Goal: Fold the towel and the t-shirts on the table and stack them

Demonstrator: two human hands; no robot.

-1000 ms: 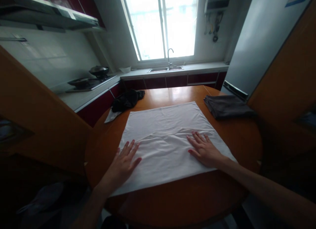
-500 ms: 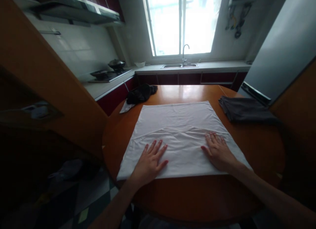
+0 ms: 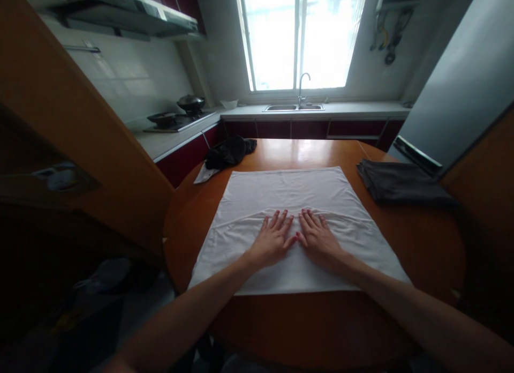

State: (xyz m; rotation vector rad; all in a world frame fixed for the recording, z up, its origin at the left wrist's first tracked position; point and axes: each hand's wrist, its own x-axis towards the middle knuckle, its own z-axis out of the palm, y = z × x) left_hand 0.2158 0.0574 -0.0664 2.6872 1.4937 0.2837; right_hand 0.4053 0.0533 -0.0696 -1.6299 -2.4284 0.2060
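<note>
A white cloth [image 3: 289,188], folded in a broad, roughly square shape, lies on the round wooden table [image 3: 321,325]. Its near part is a folded-over layer with a wrinkled edge across the middle. My left hand [image 3: 273,239] rests flat on this layer, fingers spread and pointing away from me. Just to its right, my right hand [image 3: 319,239] also lies flat on the cloth, fingers a little apart. The two thumbs are close together near the cloth's centre. Neither hand grips anything.
A folded dark grey cloth [image 3: 401,183] lies at the table's right side. Black fabric [image 3: 228,153] sits at the back left edge. Beyond are a counter with a sink [image 3: 281,108], a stove with pans [image 3: 190,104] and a fridge [image 3: 453,89] at the right.
My hands have moved inward from the two sides of the white cloth to its middle, close to each other. The cloth has kept about the same shape and place.
</note>
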